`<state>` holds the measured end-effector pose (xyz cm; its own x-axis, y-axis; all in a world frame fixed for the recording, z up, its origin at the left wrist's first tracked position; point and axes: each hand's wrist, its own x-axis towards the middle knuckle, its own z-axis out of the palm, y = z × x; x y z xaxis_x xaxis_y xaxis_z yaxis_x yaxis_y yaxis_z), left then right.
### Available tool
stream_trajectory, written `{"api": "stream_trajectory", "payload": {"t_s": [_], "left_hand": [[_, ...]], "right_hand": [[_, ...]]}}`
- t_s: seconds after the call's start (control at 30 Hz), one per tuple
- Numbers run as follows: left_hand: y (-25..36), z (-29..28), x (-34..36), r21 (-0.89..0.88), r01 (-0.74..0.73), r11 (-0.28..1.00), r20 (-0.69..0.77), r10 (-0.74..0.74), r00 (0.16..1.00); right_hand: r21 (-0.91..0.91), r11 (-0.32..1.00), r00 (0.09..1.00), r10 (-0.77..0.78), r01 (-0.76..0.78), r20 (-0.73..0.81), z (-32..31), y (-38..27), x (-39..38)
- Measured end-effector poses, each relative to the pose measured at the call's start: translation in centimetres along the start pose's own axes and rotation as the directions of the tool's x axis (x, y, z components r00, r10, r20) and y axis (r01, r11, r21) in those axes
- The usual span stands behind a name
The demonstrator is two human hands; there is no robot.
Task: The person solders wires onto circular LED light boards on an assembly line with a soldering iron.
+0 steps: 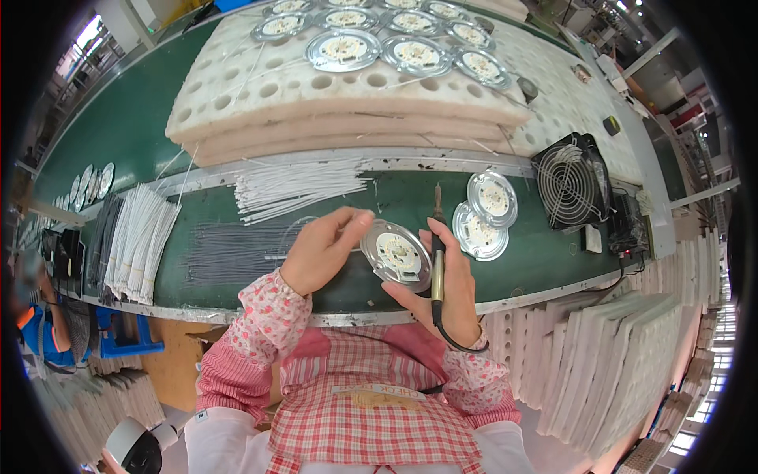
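Note:
My right hand (452, 288) grips a soldering iron (437, 268), its tip pointing away from me and its cable trailing over the wrist. The same hand's fingers and thumb also support a round metal-rimmed LED disc (397, 251) with a pale circuit board, tilted over the bench. At the disc's upper left edge is my left hand (328, 246), fingers closed together; what they pinch, if anything, I cannot make out. Two more LED discs, one (491, 199) overlapping the other (480, 235), lie just right of the iron.
White wires (300, 188) and dark wires (229, 253) lie left on the green bench (339, 297), beside another white wire bundle (142, 245). A black fan (570, 183) stands at right. Behind, a foam block (260, 114) carries several LED discs (343, 50).

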<state>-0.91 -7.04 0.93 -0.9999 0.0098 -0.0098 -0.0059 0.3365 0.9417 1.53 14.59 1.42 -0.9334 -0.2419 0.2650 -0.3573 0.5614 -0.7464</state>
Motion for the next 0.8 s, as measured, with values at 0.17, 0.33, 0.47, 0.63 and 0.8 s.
{"api": "stream_trajectory", "payload": {"t_s": [0.17,0.33,0.47,0.63,0.8], "left_hand": [[2.4,-1.2,0.9,-0.266,0.252,0.930,0.338,-0.154,0.928],[3.8,-4.4,3.5,-0.423,0.044,0.905,0.109,0.003,0.994],[4.7,-10.4,9.2,-0.246,-0.132,0.960,-0.272,0.063,0.960],[-1.0,-19.6,18.9,0.537,0.099,0.838,-0.484,0.210,0.850],[-1.8,-21.4,19.3,0.839,0.175,0.516,-0.458,0.495,0.738]], "right_hand": [[0.003,1.000,1.000,0.014,-0.014,0.012,-1.0,-1.6,1.0],[0.152,0.986,0.988,-0.038,0.061,-0.148,-0.8,-0.3,0.7],[0.174,0.985,0.980,0.043,-0.009,-0.192,-1.5,1.7,-0.8],[0.198,0.970,0.970,0.175,-0.140,-0.171,-2.6,2.8,-2.3],[-0.253,0.963,0.978,0.043,-0.096,-0.206,-3.9,5.7,-2.5]]}}
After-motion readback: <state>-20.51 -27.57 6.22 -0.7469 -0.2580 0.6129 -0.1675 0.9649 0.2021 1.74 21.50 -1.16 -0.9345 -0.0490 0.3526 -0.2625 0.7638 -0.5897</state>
